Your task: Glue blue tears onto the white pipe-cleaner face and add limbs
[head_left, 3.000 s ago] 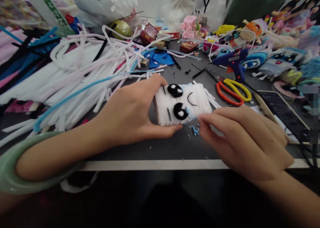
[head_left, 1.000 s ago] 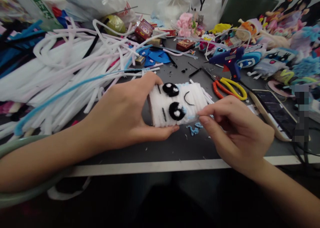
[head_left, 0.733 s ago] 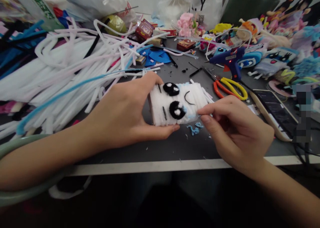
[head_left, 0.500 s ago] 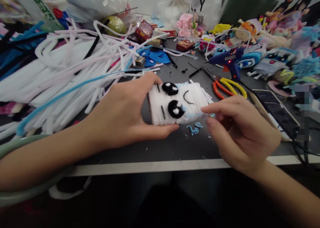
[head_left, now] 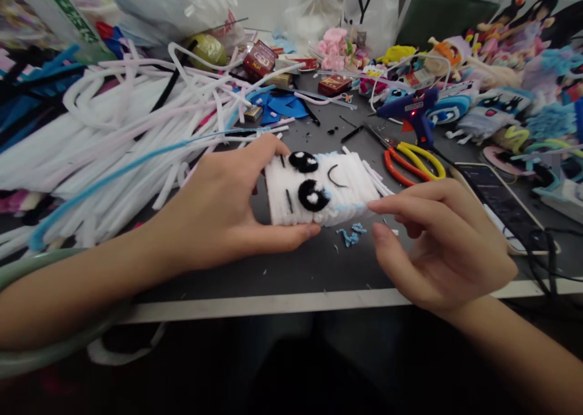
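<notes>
A white fuzzy block-shaped doll (head_left: 347, 191) with two big black eyes, short dark brows and a thin curved smile lies on its side, face up, above the tabletop. Wrapped around its brow end is my left hand (head_left: 221, 199), thumb along the near edge and fingers over the far edge. My right hand (head_left: 449, 239) is at the other end, its index fingertip at the doll's near corner, its thumb apart from it and the other fingers curled. Thin pale strands stick out from that end. Beside the doll lie small blue fuzz scraps (head_left: 350, 235).
White and pink pipe cleaners (head_left: 136, 111) heap at left. Orange-and-yellow handled pliers (head_left: 412, 163), a blue glue gun (head_left: 412, 111) with a lit red light and a phone (head_left: 501, 202) are at right. Small boxes (head_left: 259, 59) and dolls stand behind. The table's pale edge (head_left: 273, 305) runs in front.
My right thumb has moved away from the index finger, widening the gap. The doll and my left hand sit slightly farther left in view, along with the whole scene.
</notes>
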### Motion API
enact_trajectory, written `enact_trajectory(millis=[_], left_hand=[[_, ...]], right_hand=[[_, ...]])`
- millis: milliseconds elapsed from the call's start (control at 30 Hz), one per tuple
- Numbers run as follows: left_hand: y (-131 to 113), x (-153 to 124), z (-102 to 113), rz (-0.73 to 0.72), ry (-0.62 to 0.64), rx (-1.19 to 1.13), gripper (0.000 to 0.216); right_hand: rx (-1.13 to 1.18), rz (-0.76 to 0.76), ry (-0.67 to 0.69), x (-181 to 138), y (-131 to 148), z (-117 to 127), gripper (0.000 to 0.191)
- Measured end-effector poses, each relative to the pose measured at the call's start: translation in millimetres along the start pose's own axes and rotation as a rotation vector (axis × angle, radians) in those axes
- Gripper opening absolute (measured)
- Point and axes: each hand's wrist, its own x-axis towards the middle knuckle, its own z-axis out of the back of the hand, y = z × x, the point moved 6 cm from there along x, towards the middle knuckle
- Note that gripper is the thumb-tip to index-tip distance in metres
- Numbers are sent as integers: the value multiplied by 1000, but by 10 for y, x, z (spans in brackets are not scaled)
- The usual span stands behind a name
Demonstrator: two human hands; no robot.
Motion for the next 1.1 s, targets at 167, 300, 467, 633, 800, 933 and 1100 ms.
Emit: enact_trajectory(millis=[167,300,467,633,800,933,1100], left_hand=[[1,1,-8,0,10,-1,54],[-19,5,-7,-11,1,14,53],[-30,-7,-13,-17,7,41,53],[-32,-11,-13,-34,2,56,54],[-43,-9,-3,-46,1,59,55],[-55,-12,11,-56,6,79,55],[-57,-1,0,-47,7,87,54]], right_hand=[[-31,10,30,9,-3,-29,11],[-24,1,50,11,-18,-33,12],[15,2,91,27,-30,-44,12],[14,6,107,31,-31,-54,13],[21,-16,106,32,-29,-52,13],[23,-22,112,36,-33,-49,15],[28,-22,105,24,-39,-54,16]])
